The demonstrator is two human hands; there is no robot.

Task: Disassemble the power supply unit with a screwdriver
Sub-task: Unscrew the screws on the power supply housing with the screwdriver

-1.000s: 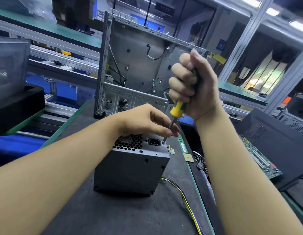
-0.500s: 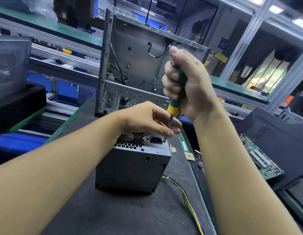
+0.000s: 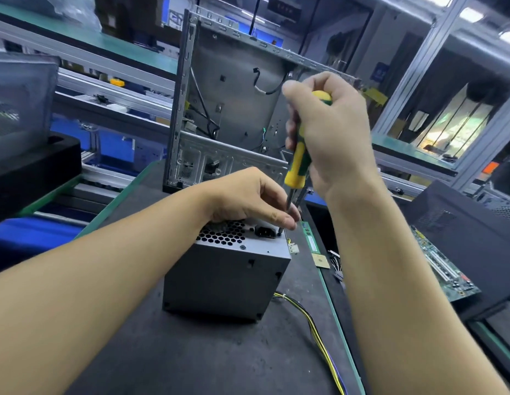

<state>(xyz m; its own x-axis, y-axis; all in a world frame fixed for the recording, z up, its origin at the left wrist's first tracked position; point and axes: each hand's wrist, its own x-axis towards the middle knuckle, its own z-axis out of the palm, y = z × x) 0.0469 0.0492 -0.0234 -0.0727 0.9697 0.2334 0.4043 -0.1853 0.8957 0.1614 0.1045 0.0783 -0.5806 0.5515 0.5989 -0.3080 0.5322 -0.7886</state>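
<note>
Both hands are over the power supply unit (image 3: 225, 276), a grey metal box standing on the dark work mat (image 3: 191, 360) right in front of me, honeycomb vent and black power socket (image 3: 265, 232) facing up. My left hand (image 3: 245, 198) rests on the top of the box, fingers curled down, thumb and forefinger pinched around the lower shaft of the screwdriver (image 3: 298, 163) just above the tip. My right hand (image 3: 333, 138) is higher, directly above the box's right top corner, fist clenched around the yellow-and-green handle, screwdriver near upright. Tip sits at the top right corner of the unit, beside the socket; the screw itself is too small to make out. Yellow and black cables (image 3: 313, 323) trail out from the unit's lower right across the mat toward me. Behind the unit stands an open bare computer case (image 3: 228, 109). To the right, well apart from my hands, a green circuit board (image 3: 441, 263) lies against a black panel (image 3: 470, 238). A RAM stick (image 3: 312, 240) lies just right of the unit.
</note>
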